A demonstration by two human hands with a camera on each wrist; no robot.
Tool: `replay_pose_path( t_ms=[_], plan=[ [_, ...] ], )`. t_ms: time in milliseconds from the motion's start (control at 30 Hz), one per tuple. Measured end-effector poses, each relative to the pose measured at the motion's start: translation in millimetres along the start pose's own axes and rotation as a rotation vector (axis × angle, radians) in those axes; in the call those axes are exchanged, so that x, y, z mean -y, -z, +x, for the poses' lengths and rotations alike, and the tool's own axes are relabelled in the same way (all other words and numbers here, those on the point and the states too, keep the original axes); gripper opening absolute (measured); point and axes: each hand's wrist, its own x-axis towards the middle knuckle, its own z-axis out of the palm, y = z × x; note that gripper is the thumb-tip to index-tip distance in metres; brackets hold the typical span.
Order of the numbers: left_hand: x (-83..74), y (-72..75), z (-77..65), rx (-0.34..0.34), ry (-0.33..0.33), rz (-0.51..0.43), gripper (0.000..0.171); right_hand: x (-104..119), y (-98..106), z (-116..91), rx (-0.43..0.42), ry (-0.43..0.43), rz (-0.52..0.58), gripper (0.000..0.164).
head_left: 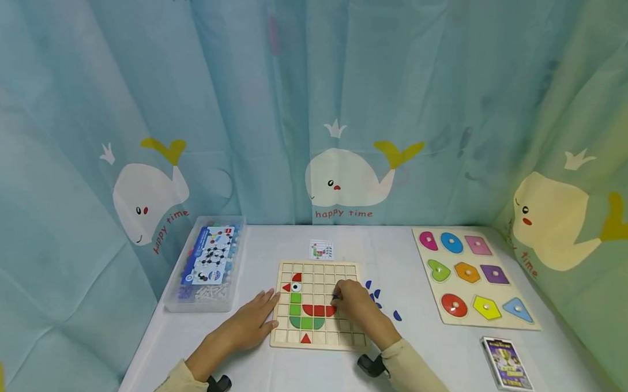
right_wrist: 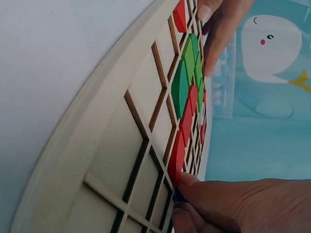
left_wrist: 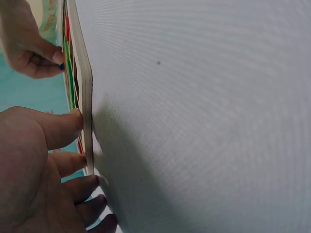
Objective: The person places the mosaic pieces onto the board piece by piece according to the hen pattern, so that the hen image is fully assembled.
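A square wooden grid board (head_left: 344, 339) lies on the table, with red, green and white pieces set in its cells in a bird-like shape. My left hand (head_left: 252, 322) touches the board's left edge, thumb and fingertips against the rim and fingers fairly straight. Over the right part of the grid, my right hand (head_left: 356, 304) pinches a small dark blue piece (right_wrist: 178, 195) between thumb and fingers. In the right wrist view that piece is just beside the end of the red row (right_wrist: 177, 158); its full shape is hidden by the fingers. A red triangle (head_left: 306, 339) sits in the bottom row.
Several loose blue pieces (head_left: 397, 315) lie right of the board. Behind it is a small pattern card (head_left: 321, 250). A lidded plastic box (head_left: 208, 264) stands at left. A shape puzzle board (head_left: 471, 294) and a boxed card deck (head_left: 507, 364) are at right. A curtain (head_left: 276, 102) hangs behind.
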Motion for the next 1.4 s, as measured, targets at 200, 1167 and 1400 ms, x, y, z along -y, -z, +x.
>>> replay_pose_path(
  t_ms=[200,1167,1400],
  plan=[
    [1.6,-1.4,0.2,0.003,0.004,0.008,0.067,0.8,0.6,2.2,0.022,0.035,0.054,0.009],
    [0.4,-1.3,-1.1,-0.006,0.009,0.0,0.067,-12.9,12.9,2.7,-0.014,-0.004,0.06,0.004],
    [0.1,-0.4,-1.3,0.002,0.015,-0.003,0.067,-48.5,39.6,7.3,-0.091,-0.12,-0.05,0.028]
  ],
)
